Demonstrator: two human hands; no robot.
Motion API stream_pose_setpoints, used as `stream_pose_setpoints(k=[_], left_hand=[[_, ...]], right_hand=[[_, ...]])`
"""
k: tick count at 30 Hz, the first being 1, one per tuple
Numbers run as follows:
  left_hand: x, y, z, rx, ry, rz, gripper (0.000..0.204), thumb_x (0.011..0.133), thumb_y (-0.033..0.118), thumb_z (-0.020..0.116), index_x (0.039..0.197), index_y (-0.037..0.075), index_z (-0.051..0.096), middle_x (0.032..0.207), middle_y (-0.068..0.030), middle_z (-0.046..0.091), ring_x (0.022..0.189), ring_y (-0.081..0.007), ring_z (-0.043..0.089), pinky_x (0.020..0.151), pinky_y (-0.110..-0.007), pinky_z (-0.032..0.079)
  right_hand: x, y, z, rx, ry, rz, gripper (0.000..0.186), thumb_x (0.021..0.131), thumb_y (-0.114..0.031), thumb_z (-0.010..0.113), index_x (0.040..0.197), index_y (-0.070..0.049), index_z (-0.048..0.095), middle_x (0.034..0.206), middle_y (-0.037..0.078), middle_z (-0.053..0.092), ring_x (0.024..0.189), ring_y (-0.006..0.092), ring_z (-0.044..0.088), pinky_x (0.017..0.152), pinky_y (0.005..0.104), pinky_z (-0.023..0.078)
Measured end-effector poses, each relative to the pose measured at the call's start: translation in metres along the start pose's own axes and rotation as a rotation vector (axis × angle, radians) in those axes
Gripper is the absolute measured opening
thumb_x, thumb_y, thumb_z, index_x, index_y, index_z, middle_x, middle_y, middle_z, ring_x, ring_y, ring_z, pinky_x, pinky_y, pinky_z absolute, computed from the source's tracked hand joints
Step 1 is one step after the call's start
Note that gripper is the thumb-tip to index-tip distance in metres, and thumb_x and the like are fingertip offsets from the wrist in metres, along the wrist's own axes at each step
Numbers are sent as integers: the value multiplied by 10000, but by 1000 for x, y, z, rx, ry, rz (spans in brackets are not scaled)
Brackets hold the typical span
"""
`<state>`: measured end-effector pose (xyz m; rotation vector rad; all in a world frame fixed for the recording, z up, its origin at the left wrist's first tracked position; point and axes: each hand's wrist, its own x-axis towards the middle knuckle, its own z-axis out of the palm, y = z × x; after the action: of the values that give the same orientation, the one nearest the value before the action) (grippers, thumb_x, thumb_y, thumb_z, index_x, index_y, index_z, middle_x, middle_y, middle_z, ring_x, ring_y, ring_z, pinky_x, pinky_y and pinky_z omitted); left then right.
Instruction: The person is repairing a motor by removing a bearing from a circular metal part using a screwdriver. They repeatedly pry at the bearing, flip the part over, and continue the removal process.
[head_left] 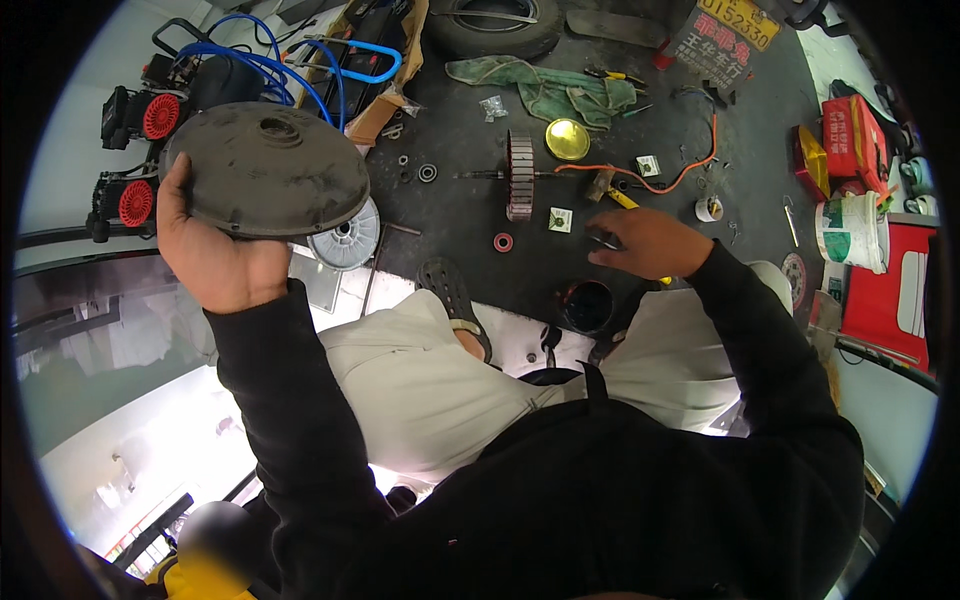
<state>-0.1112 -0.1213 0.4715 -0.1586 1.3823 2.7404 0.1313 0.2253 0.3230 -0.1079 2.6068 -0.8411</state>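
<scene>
My left hand (228,262) is raised and closed around the lower edge of a dark, dusty round metal cover (270,170) with a raised hub at its centre. My right hand (648,243) is over the dark mat, its fingers curled around something small and dark that I cannot make out. Just left of that hand are a small white-and-green box (560,220) and a red-rimmed bearing (503,242). A motor stator (520,176) stands on its shaft line beyond them, with an orange cable (690,170) running right. A yellow-handled tool (622,198) lies by my right fingers.
A silver disc (346,236) lies below the cover. Another bearing (428,173), a yellow tin lid (567,139), a green rag (560,88) and a tyre (495,25) lie farther off. A dark cup (587,305) stands between my feet; a white bucket (852,232) is at right.
</scene>
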Motion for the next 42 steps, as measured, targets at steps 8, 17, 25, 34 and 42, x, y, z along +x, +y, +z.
stream_pose_setpoints(k=[8, 17, 25, 34, 42], left_hand=[[2, 15, -21, -55, 15, 2, 442, 1023, 230, 627, 1400, 0, 631, 1476, -167, 645, 1376, -357, 591, 1211, -555, 417], [3, 28, -39, 85, 68, -16, 445, 1054, 236, 614, 1443, 20, 625, 1556, -196, 590, 1470, -363, 523, 1255, -550, 372], [8, 17, -34, 129, 44, -54, 447, 1074, 231, 605, 1441, -26, 609, 1562, -186, 583, 1444, -330, 546, 1243, -524, 394], [-5, 8, -13, 114, 11, -194, 445, 1083, 229, 595, 1456, -13, 601, 1555, -182, 592, 1440, -328, 551, 1248, -531, 398], [-12, 1, -23, 130, -53, -276, 454, 1066, 239, 626, 1450, -2, 611, 1542, -171, 604, 1417, -321, 568, 1235, -518, 410]], right_hand=[[52, 15, 51, -91, -217, 71, 519, 1004, -463, 670, 1232, 3, 682, 1120, 230, 736, 1071, 432, 703, 922, 508, 549], [54, -4, 180, -191, -411, 23, 386, 966, -405, 685, 1148, -66, 718, 1077, 182, 754, 1059, 414, 735, 878, 555, 588], [13, -13, 224, 65, -110, 136, 380, 1015, -433, 637, 1103, -88, 768, 989, 178, 770, 934, 403, 747, 800, 522, 594], [8, 121, 193, 84, 190, 801, 451, 964, -431, 649, 1042, -13, 796, 1061, 239, 784, 1053, 436, 749, 898, 544, 596], [-19, 207, 266, 105, 453, 1068, 394, 973, -302, 635, 1227, -7, 693, 1332, 269, 656, 1201, 471, 685, 1026, 529, 558]])
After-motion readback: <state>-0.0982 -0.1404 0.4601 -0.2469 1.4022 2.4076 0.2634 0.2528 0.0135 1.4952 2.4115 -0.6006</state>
